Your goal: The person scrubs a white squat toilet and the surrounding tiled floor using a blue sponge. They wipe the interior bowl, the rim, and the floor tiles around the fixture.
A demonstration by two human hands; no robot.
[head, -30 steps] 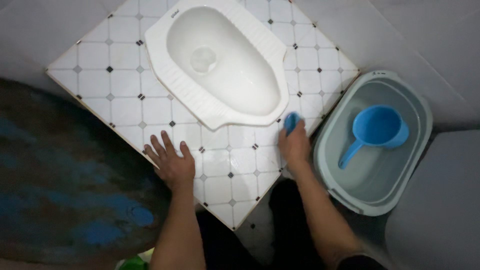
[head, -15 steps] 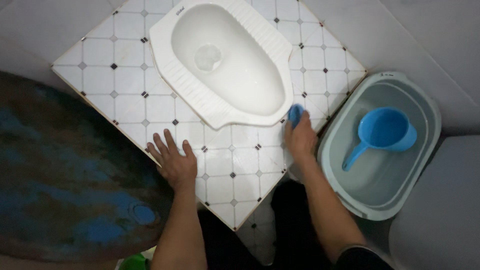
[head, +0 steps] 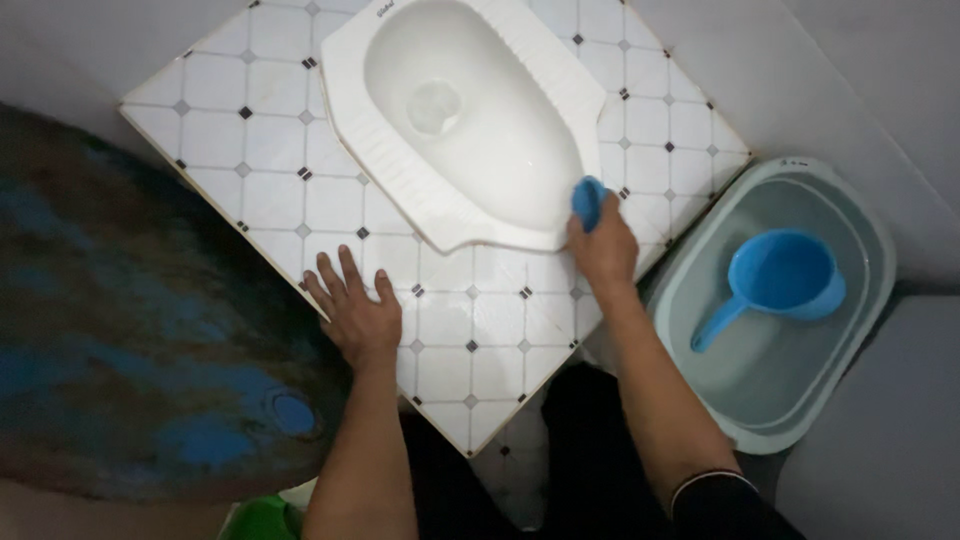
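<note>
I'm seeing 2 hands working. My right hand (head: 603, 250) is gripping 1 small blue scrubber (head: 587, 201), fingers curled round it, and it's touching the near-right rim of the 1 white squat toilet pan (head: 470, 110). My left hand (head: 358, 310) is lying flat w/ fingers spread on the raised tiled platform (head: 250, 150), near its front edge. To the right, 1 pale basin (head: 850, 260) is holding water and 1 blue dipper (head: 775, 280).
</note>
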